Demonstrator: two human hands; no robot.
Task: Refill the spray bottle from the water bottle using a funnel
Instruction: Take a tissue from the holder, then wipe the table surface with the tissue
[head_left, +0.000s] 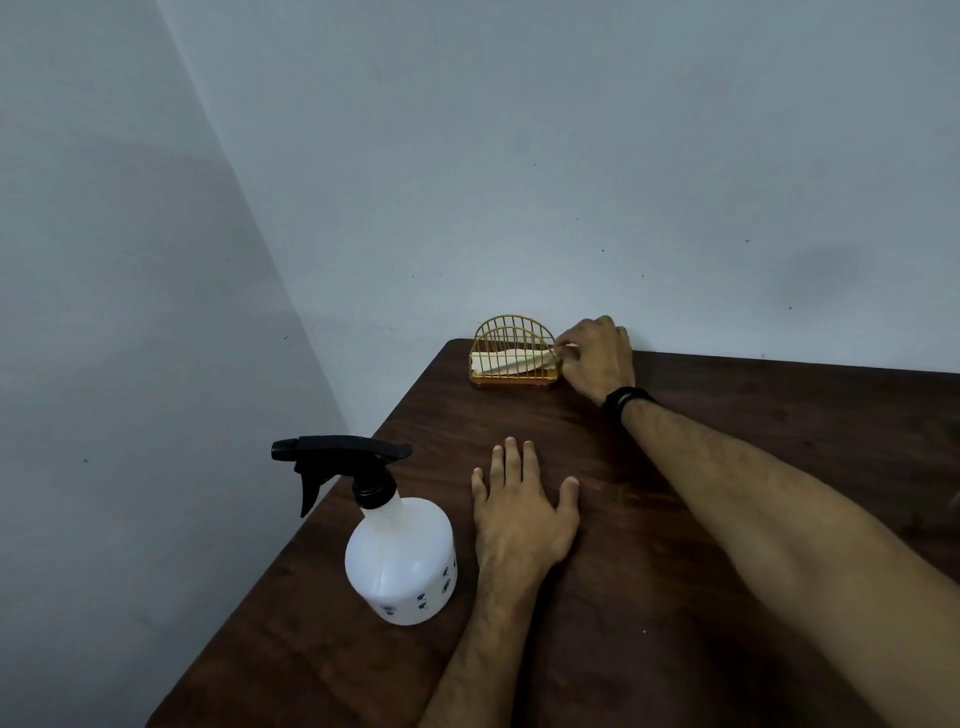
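Observation:
A white spray bottle (400, 558) with a black trigger head stands upright near the left edge of the dark wooden table (675, 597). Its head is screwed on and the nozzle points left. My left hand (519, 512) lies flat on the table just right of the bottle, fingers apart, holding nothing. My right hand (597, 358) reaches to the far edge by the wall and pinches the corner of a pale napkin (511, 361) that sits in a gold wire holder (514, 353). No water bottle or funnel is in view.
The table stands in a corner, with a grey wall behind it and another on the left. The table's left edge runs diagonally just beside the spray bottle. A black band is on my right wrist (626, 400).

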